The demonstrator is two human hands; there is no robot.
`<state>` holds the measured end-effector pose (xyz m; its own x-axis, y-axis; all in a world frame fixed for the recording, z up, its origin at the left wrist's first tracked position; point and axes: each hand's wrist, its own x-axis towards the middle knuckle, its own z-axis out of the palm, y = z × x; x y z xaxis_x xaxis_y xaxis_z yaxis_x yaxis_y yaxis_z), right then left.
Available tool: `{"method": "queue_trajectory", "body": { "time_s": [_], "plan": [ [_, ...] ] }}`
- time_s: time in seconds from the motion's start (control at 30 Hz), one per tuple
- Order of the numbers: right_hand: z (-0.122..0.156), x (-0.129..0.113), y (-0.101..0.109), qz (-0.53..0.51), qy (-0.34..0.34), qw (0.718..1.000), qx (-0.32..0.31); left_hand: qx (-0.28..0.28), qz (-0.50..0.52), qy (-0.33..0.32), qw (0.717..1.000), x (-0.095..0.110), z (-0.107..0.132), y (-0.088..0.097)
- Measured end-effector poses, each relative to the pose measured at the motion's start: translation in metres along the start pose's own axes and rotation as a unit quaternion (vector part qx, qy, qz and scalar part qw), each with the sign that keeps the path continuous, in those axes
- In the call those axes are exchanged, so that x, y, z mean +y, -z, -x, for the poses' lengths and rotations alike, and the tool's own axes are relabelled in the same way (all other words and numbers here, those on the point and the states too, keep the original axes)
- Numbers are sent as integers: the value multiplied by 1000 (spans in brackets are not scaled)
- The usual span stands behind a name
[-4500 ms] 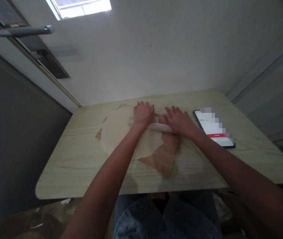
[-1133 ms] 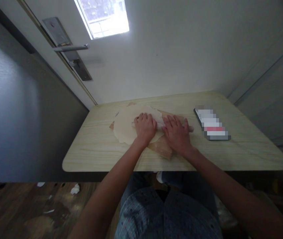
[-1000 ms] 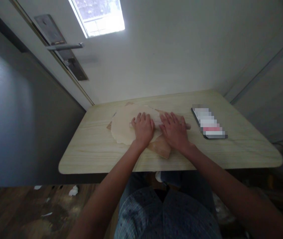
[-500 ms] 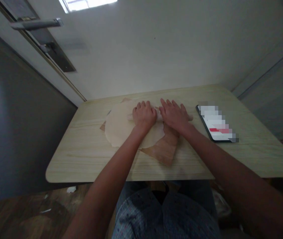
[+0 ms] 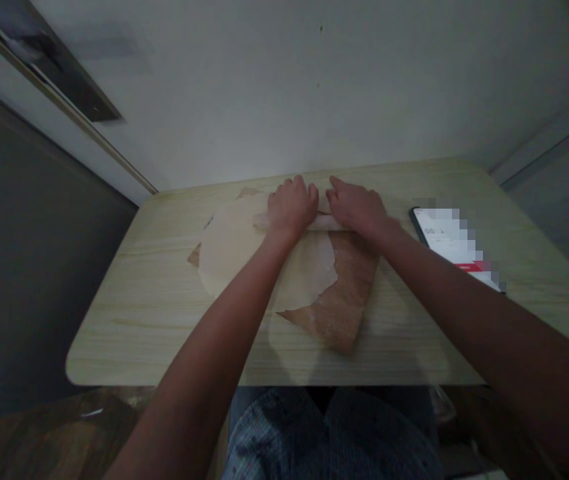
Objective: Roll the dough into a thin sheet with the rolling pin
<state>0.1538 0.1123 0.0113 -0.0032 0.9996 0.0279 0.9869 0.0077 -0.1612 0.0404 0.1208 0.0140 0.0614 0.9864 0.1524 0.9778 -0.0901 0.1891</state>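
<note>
Room to pass lies left of the dough (image 5: 234, 247) — rightward, a phone (image 5: 442, 235) obstructs.

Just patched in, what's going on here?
A person's left hand and right hand are both on a rolling pin, slightly apart. The pin lies across the far part of a thin pale sheet, probably dough. The sheet spreads over a brown board on the table, leaving some corners showing. A phone with a lit screen lies to the right.
</note>
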Motion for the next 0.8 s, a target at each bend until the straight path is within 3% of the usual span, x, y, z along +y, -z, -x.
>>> {"method": "queue_trajectory", "body": {
  "time_s": [0.4,0.8],
  "plan": [
    [-19,1,-2,-15,-25,999,37,9,16,-32,999,0,-24,-6],
    [7,-5,6,-15,-22,1000,-4,12,-16,1,1000,-2,2,-2]
  ]
}}
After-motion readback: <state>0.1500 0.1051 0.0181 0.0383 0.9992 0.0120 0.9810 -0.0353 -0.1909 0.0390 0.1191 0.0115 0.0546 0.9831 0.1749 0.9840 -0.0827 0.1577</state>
